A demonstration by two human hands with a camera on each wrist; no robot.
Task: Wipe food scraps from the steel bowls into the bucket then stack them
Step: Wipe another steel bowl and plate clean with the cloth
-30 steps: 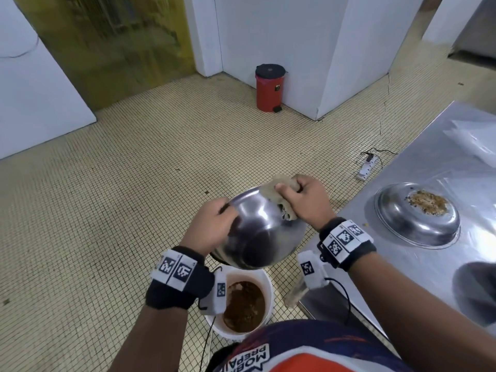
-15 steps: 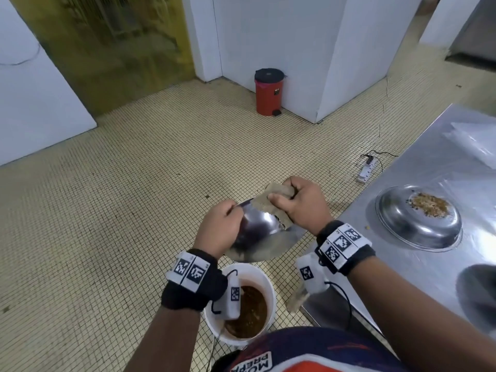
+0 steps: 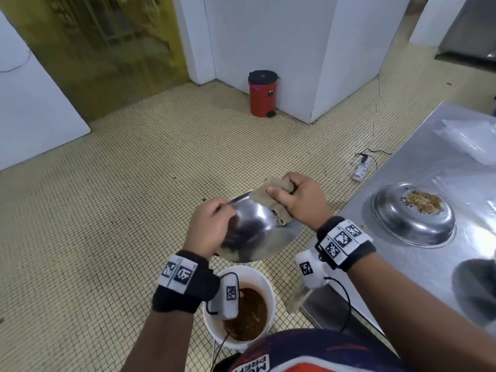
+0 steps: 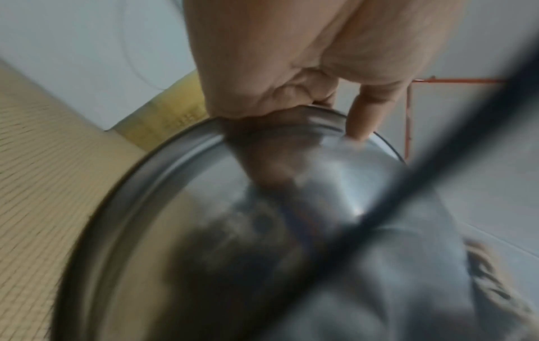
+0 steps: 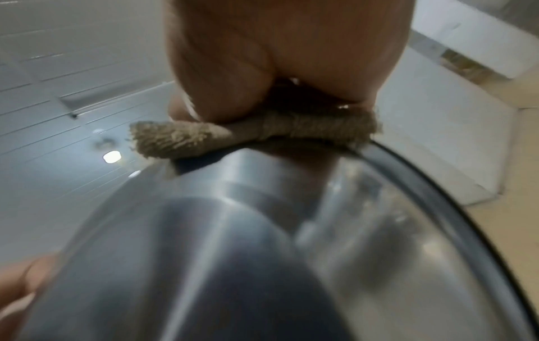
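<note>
The steel bowl (image 3: pixel 252 232) is being gripped at its rim by the left hand (image 3: pixel 208 228) above the bucket (image 3: pixel 261 280) while a cloth (image 3: pixel 271 196) is being clutched by the right hand (image 3: pixel 300 201) at its far rim, and scraps are likely being risked onto the floor if it is tilted off-centre.

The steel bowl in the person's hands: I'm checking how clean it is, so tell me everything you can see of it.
The steel bowl is shiny, wide and shallow with a rolled rim, held tilted in the air over the white bucket. The left hand grips its near rim; the right hand presses a tan cloth over its far rim. No scraps show on the visible inner surface, though reflections and blur hide detail.
</note>
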